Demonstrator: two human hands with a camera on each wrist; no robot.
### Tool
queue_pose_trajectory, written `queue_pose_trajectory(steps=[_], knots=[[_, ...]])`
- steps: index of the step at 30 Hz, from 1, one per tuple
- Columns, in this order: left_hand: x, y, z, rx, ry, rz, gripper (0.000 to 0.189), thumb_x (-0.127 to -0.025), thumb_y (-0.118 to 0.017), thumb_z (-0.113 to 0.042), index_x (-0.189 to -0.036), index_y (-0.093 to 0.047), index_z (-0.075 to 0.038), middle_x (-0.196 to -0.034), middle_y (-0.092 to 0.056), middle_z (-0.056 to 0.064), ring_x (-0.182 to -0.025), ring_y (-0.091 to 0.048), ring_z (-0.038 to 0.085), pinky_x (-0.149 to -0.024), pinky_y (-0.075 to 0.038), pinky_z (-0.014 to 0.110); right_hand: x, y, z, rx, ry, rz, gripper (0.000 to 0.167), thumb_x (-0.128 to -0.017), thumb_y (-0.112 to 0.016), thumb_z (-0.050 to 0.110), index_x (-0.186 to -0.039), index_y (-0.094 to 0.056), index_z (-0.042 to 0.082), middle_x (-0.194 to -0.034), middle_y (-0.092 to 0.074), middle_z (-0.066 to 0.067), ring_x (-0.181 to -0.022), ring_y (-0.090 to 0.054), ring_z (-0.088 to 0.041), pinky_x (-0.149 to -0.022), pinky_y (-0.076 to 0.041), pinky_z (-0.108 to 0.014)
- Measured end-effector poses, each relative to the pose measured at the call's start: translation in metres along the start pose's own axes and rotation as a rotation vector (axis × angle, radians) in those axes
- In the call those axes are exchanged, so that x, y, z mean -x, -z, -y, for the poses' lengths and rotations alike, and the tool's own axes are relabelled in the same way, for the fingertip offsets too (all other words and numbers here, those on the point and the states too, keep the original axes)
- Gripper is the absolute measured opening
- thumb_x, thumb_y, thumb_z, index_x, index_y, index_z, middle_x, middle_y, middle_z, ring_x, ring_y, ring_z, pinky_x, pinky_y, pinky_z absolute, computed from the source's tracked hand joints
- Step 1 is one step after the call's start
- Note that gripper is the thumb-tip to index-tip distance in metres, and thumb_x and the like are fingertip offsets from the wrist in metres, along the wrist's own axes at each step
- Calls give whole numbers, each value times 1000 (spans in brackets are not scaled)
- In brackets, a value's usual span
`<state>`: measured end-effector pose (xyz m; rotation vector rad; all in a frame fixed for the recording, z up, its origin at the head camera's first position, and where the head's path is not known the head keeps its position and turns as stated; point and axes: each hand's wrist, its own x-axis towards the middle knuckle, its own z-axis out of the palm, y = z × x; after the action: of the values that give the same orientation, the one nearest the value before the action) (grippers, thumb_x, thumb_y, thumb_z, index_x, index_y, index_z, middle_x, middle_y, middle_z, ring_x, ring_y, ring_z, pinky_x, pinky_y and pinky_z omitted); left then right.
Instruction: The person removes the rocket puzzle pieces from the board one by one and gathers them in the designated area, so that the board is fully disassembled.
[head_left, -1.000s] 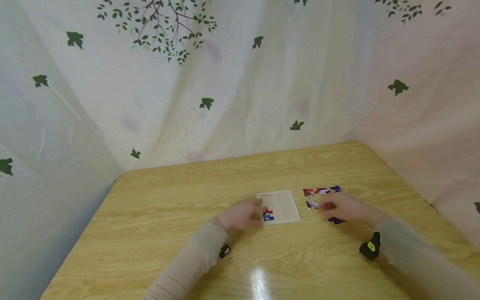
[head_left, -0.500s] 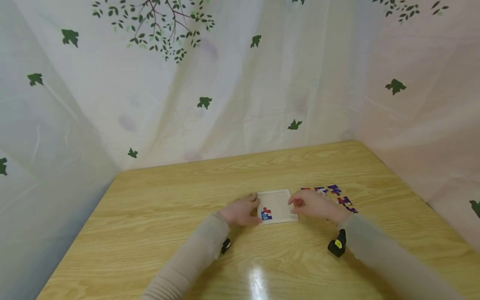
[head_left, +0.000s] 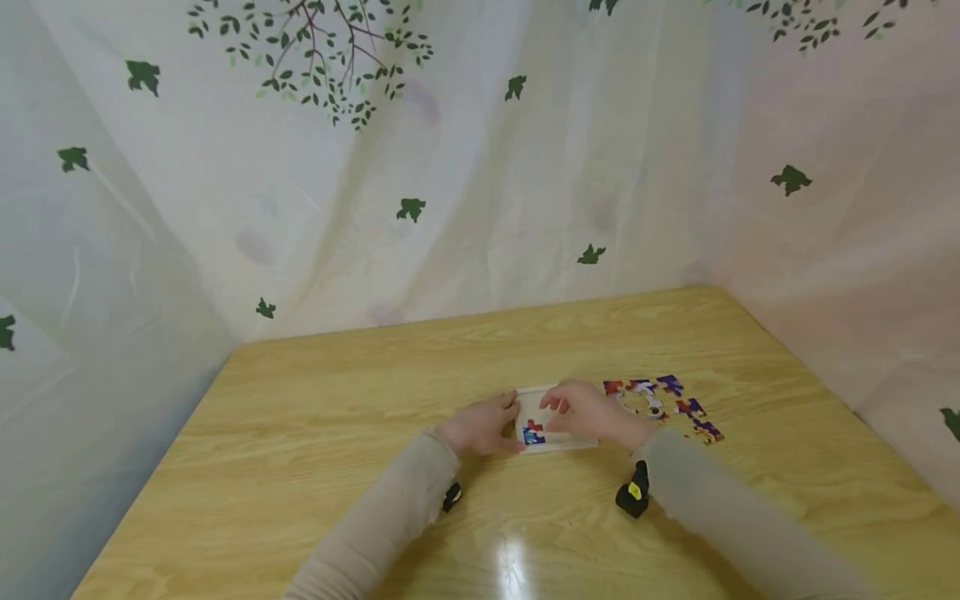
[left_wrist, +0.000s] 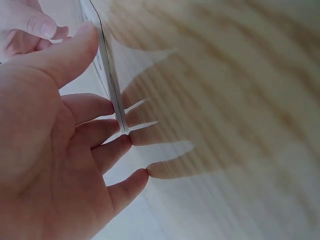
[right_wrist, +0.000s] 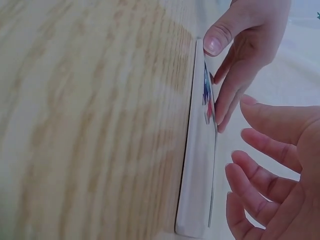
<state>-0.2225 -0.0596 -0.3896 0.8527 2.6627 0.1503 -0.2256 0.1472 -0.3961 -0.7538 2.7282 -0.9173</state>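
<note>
A shallow white puzzle tray [head_left: 573, 444] lies on the table, with joined blue and red jigsaw pieces [head_left: 533, 432] in its near left corner. At its left rim rests my left hand [head_left: 482, 425], fingers spread. In the left wrist view its thumb [left_wrist: 82, 42] touches the tray's edge, while the outer fingertips reach the tabletop. Over the right half of the tray hovers my right hand [head_left: 588, 412], its fingers loosely bent. Nothing shows between the thumb and fingers of the right hand [right_wrist: 280, 165] in the right wrist view. Part of the tray is hidden beneath that hand.
Several loose jigsaw pieces [head_left: 670, 384] lie right of the tray, some partly behind the right forearm. The wooden table [head_left: 337, 417] extends around them. A pale curtain [head_left: 480, 167] with leaf prints hangs behind and at both sides.
My right hand has moved left from the loose pieces to above the tray, uncovering more of them. My left hand has settled against the tray's left rim.
</note>
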Motion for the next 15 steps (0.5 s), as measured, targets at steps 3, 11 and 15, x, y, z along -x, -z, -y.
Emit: queue_pose_trajectory(steps=[3, 11, 15], knots=[[1, -2, 0, 7, -6, -3, 72, -92, -59, -41, -147, -32, -3, -156, -22, 14, -142, -28, 26, -115, -26, 33, -3, -6, 1, -12, -12, 15, 25, -83, -72, 17, -106, -68, 7, -94, -64, -4, -84, -58, -15, -74, -50, -33], [-1, -4, 2, 3, -13, -27, 72, -92, -59, -41, -146, -32, -2, -156, -23, 14, -141, -29, 26, -115, -26, 36, -12, -14, 1, -15, 38, 43, 28, -82, -74, 15, -107, -66, 6, -96, -63, -4, -85, -58, -15, -76, -50, -32], [1, -5, 2, -8, -27, -41, 71, -92, -59, -41, -146, -33, -1, -155, -24, 15, -142, -27, 28, -114, -26, 41, -16, -14, 4, 20, 79, 49, 29, -79, -76, 12, -105, -66, 3, -93, -63, -5, -82, -57, -15, -73, -50, -30]])
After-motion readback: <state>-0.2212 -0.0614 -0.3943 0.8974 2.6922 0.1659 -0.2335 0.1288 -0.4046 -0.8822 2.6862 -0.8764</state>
